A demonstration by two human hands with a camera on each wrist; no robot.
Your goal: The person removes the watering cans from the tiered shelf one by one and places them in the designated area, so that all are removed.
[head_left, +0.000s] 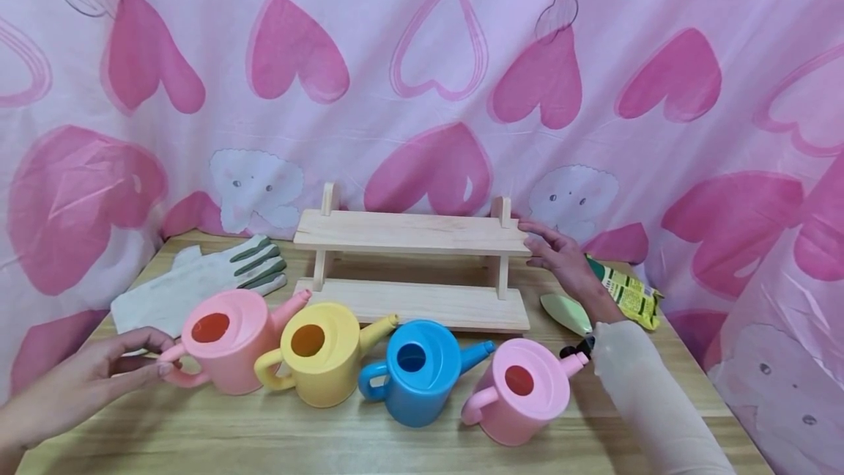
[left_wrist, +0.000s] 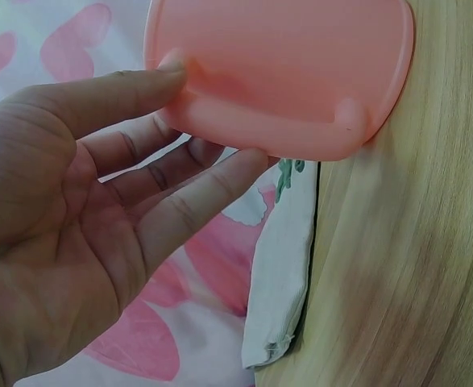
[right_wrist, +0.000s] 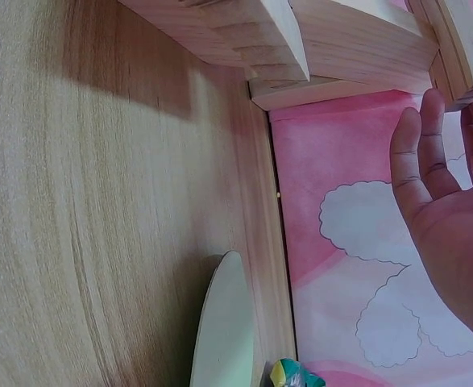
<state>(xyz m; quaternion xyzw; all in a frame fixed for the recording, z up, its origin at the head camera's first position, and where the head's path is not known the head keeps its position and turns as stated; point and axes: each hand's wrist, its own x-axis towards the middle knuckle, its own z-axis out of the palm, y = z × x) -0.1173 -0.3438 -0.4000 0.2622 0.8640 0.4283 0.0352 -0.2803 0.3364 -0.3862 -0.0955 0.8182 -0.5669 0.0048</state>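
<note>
In the head view my left hand point(head_left: 99, 380) is at the handle of the leftmost pink watering can point(head_left: 231, 343). The left wrist view shows its thumb and fingers on either side of that handle point(left_wrist: 268, 125), pinching it. To the right of this can stand a yellow watering can point(head_left: 330, 372), a blue one point(head_left: 422, 391) and a second pink one point(head_left: 521, 409), their spouts pointing right. My right hand point(head_left: 567, 262) reaches to the right end of a two-tier wooden shelf point(head_left: 412, 232). Its extended fingers point(right_wrist: 433, 153) touch the upper board's end.
White work gloves with green fingers point(head_left: 198, 281) lie at the back left. Beside my right forearm are a pale green oval blade point(head_left: 565, 314) with a black part and a yellow-green packet point(head_left: 629, 295). A pink heart-print curtain point(head_left: 422, 42) hangs behind the wooden table point(head_left: 369, 453).
</note>
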